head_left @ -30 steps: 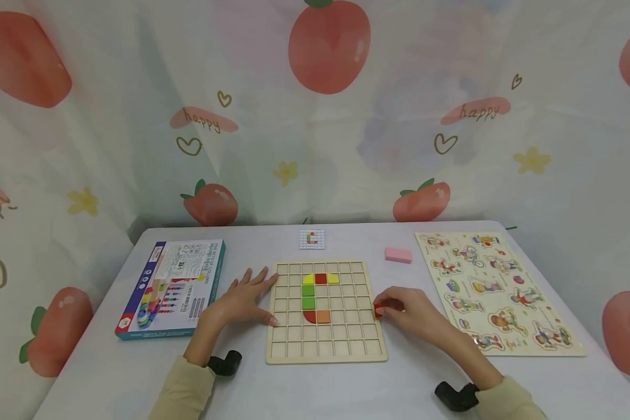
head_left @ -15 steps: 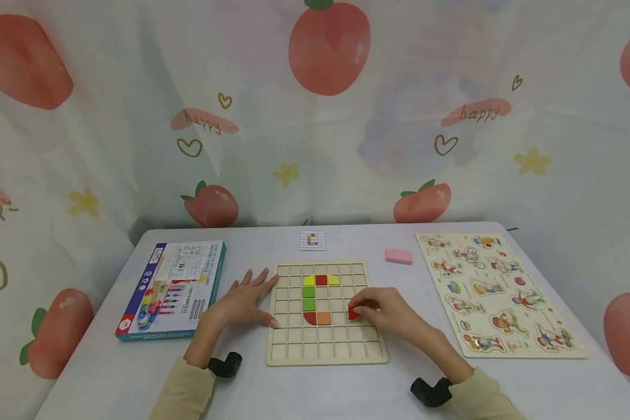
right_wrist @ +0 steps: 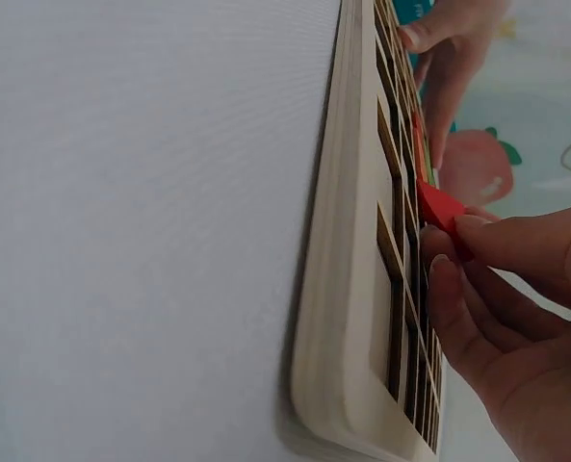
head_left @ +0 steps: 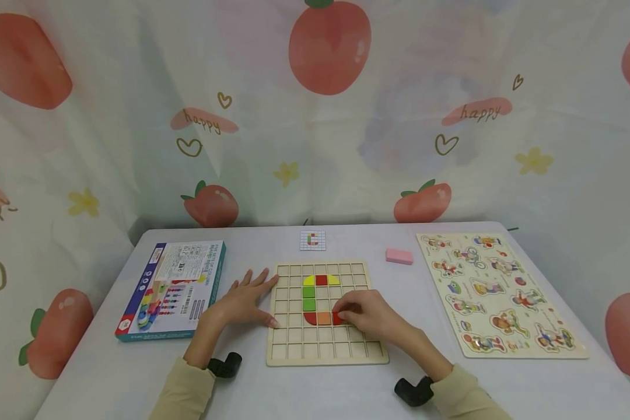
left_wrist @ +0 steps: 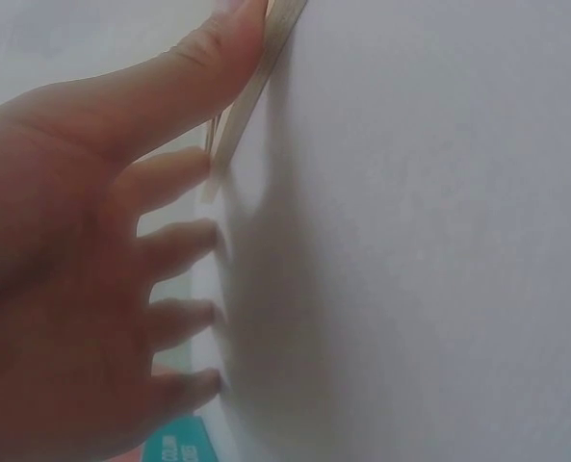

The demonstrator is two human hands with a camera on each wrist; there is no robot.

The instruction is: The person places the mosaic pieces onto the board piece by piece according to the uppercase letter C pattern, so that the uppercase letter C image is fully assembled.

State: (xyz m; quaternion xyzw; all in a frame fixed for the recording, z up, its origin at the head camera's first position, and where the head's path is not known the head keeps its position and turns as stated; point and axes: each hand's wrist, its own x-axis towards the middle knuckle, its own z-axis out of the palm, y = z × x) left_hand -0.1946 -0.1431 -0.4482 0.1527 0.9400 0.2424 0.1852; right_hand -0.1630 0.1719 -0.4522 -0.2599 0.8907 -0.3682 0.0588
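A wooden grid board lies mid-table, with yellow, red, green and orange tiles set in its cells. My right hand pinches a red tile between thumb and fingertips, right at the cell beside the orange tile. In the right wrist view the tile stands tilted over the grid. My left hand has its fingers spread, with thumb and index finger touching the board's left edge. The left wrist view shows that thumb against the board's side.
A small pattern card lies behind the board. To its right is a pink block. A boxed toy lies at the left, and a wooden picture puzzle at the right. A printed curtain hangs behind the table.
My right hand has carried the red tile leftward, from the board's right edge to the cell next to the orange tile. The left hand has stayed in place.
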